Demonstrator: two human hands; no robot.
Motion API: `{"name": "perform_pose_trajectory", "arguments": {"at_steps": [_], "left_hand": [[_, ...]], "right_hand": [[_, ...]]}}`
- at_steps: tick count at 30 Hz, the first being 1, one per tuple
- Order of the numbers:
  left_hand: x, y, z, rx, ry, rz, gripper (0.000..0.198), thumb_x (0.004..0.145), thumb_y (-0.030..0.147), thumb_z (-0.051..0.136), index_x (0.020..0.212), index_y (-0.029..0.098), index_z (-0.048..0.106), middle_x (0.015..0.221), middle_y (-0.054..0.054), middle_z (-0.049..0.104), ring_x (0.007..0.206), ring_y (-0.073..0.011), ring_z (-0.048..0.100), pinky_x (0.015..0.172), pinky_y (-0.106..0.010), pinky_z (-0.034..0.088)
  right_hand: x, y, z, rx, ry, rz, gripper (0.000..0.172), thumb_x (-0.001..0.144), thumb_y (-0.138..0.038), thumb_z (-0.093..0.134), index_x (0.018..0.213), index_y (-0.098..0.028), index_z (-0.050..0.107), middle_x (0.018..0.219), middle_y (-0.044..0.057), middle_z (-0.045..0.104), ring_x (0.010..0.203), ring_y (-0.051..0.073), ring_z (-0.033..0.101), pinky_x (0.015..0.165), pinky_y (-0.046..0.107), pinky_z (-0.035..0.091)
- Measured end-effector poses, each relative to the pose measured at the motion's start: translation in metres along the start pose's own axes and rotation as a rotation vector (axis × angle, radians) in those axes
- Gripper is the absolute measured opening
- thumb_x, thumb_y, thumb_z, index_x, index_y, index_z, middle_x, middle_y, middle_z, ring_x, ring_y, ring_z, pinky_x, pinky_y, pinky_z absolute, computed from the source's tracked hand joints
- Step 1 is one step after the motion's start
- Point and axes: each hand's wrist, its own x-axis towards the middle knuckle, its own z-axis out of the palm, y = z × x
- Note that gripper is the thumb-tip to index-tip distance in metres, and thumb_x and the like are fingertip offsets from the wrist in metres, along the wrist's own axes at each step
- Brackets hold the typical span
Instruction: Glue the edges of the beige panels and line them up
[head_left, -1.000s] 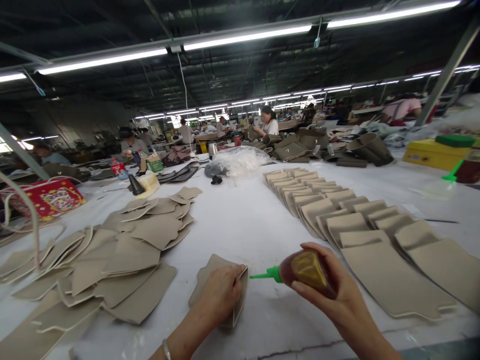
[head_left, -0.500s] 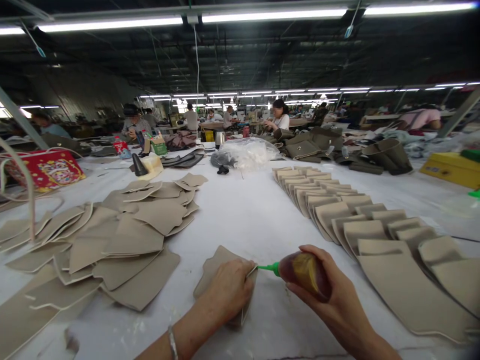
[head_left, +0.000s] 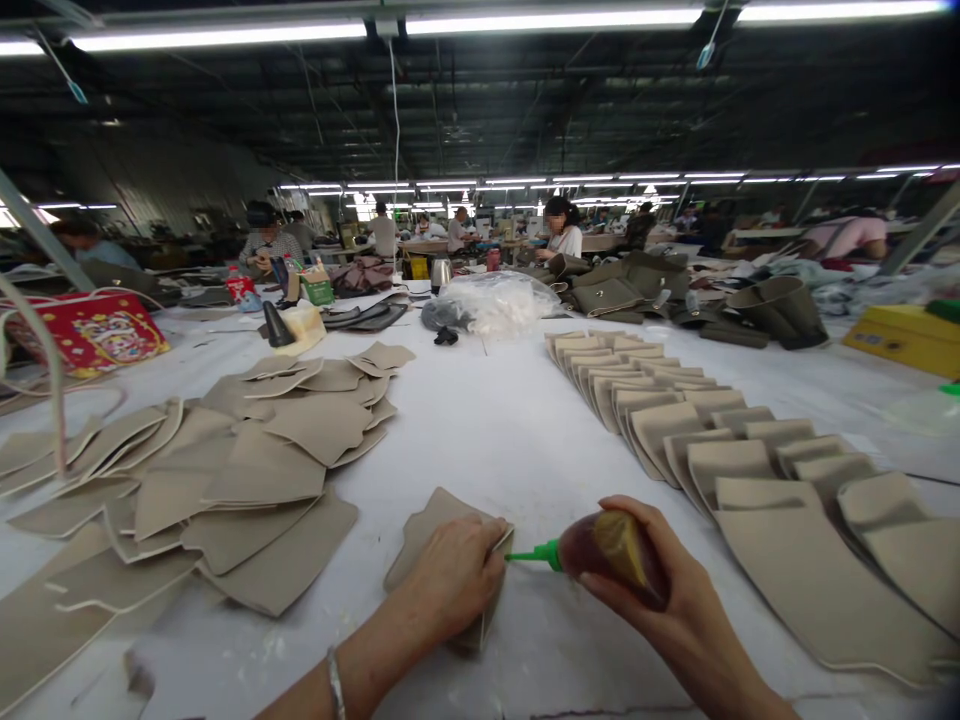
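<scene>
My left hand (head_left: pixel 461 570) is closed on a grey-beige leather piece (head_left: pixel 424 530) on the white table, its fingers pressing near the right edge. In my right hand (head_left: pixel 675 580) is a glue bottle (head_left: pixel 615 555) with brownish contents, tipped on its side. Its thin green nozzle (head_left: pixel 536 554) points left and meets the right edge of the leather piece, just beside my left fingers. Loose leather pieces (head_left: pixel 262 465) lie in a spread pile to the left. On the right, folded leather pieces (head_left: pixel 727 460) overlap in long rows.
A clear plastic bag (head_left: pixel 502 305) lies at the table's far middle. Dark olive leather parts (head_left: pixel 615 290) are heaped behind the rows. A red box (head_left: pixel 97 335) stands at left, a yellow box (head_left: pixel 904 335) at right. Several people sit working farther back.
The nozzle tip has slid a little toward me along the leather's right edge. My right hand and the bottle moved slightly with it; my left hand keeps its hold.
</scene>
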Motion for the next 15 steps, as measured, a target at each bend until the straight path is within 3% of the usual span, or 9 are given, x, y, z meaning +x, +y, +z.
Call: {"name": "perform_pose_trajectory", "arguments": {"at_steps": [6, 12, 15], "left_hand": [[-0.001, -0.003, 0.002, -0.025, 0.017, 0.021, 0.041, 0.086, 0.020, 0.038, 0.119, 0.026, 0.060, 0.102, -0.005, 0.067, 0.098, -0.0212, 0.060, 0.087, -0.030, 0.044], [-0.004, -0.006, 0.002, -0.062, 0.021, 0.014, 0.043, 0.088, 0.021, 0.036, 0.124, 0.026, 0.059, 0.106, -0.005, 0.067, 0.099, -0.0204, 0.060, 0.090, -0.030, 0.043], [-0.005, -0.006, 0.000, -0.066, 0.013, 0.008, 0.043, 0.089, 0.021, 0.034, 0.126, 0.026, 0.057, 0.108, -0.005, 0.066, 0.101, -0.0198, 0.059, 0.091, -0.029, 0.043]], "right_hand": [[0.002, 0.005, -0.002, 0.009, 0.038, 0.039, 0.047, 0.081, -0.041, 0.069, 0.120, -0.027, 0.047, 0.112, 0.002, 0.055, 0.099, 0.025, 0.056, 0.089, 0.034, 0.042], [-0.009, 0.006, -0.001, 0.126, -0.080, 0.121, 0.048, 0.080, -0.041, 0.069, 0.119, -0.026, 0.047, 0.110, 0.003, 0.058, 0.095, 0.025, 0.059, 0.080, 0.031, 0.048], [-0.008, 0.004, -0.001, 0.133, -0.028, 0.139, 0.048, 0.079, -0.042, 0.070, 0.118, -0.025, 0.048, 0.103, 0.003, 0.059, 0.089, 0.025, 0.060, 0.079, 0.032, 0.048]]}}
